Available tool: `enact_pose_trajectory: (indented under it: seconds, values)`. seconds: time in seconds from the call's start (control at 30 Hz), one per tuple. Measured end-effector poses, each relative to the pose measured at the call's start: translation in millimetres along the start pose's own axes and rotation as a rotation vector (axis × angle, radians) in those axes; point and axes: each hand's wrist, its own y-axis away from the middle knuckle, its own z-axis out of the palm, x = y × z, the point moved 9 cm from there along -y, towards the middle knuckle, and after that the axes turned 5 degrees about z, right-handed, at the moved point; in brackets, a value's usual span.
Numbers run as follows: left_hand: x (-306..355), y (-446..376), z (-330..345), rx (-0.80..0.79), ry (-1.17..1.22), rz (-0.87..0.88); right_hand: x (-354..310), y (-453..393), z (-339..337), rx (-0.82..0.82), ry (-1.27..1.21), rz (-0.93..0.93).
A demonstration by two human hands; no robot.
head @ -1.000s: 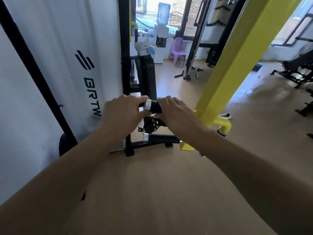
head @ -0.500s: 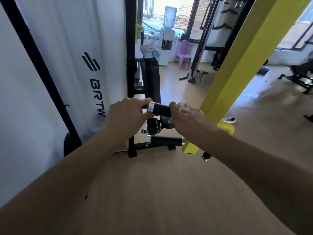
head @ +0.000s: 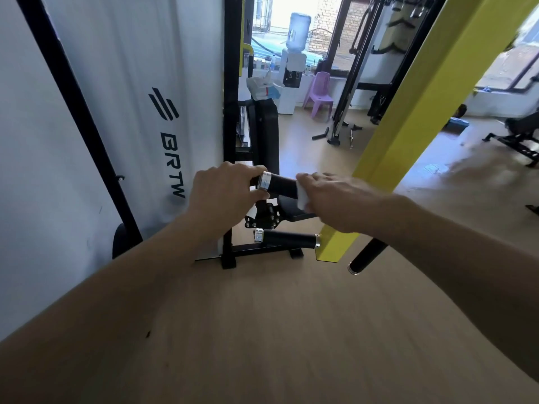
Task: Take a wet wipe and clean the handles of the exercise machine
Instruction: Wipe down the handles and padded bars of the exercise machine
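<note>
A black handle (head: pixel 282 183) with a silver ring at its left end juts sideways from the yellow arm (head: pixel 408 118) of the exercise machine. My left hand (head: pixel 226 195) grips the handle's left end at the ring. My right hand (head: pixel 329 199) wraps a white wet wipe (head: pixel 302 196) around the handle's right part, close to the yellow arm. A second black handle (head: pixel 287 238) sits lower, free of both hands. A wipe packet (head: pixel 264 87) rests on top of the black seat pad behind.
The white machine shroud (head: pixel 131 112) with black frame bars stands at left. A black bar end (head: pixel 366 256) hangs below my right wrist. A water dispenser (head: pixel 294 53), a purple chair (head: pixel 319 94) and other gym equipment stand farther back on the wooden floor.
My right hand has slid to the right along the upper handle, uncovering more of the black grip and showing the white wipe. My left hand stays at the ringed end.
</note>
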Motion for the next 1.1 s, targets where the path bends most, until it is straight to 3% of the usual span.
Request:
enact_pose_trajectory:
  seconds: [0.1, 0.17, 0.4, 0.53, 0.63, 0.73, 0.83, 1.1]
  values:
    - [0.6, 1.8, -1.6, 0.011, 0.007, -0.008, 7.3, 4.9, 2.7, 0.023, 0.139, 0.096]
    - [1.9, 3.1, -1.1, 0.02, 0.013, 0.0, 3.6, 4.2, 7.3, 0.082, 0.086, 0.094]
    - [-2.1, 1.8, -1.0, 0.005, 0.014, 0.004, -30.1, -6.8, 0.7, 0.307, -0.091, -0.132]
    - [2.7, 3.7, -7.7, 0.015, -0.026, 0.019, -51.3, -15.5, -7.6, 0.304, -0.135, -0.2]
    - [1.3, 5.7, -8.6, 0.023, -0.025, 0.024, -26.8, -7.2, -2.2, 0.231, -0.071, -0.021]
    - [0.9, 6.6, -7.2, 0.015, -0.008, 0.017, 5.3, 7.1, 5.4, 0.121, 0.25, 0.173]
    - [3.1, 7.7, -4.8, 0.024, -0.005, 0.012, 8.1, 15.2, 12.5, 0.07, 0.551, 0.227]
    - [-0.4, 2.8, -0.2, -0.003, 0.057, 0.02, -7.3, 8.2, 6.4, 0.262, 0.277, 0.14]
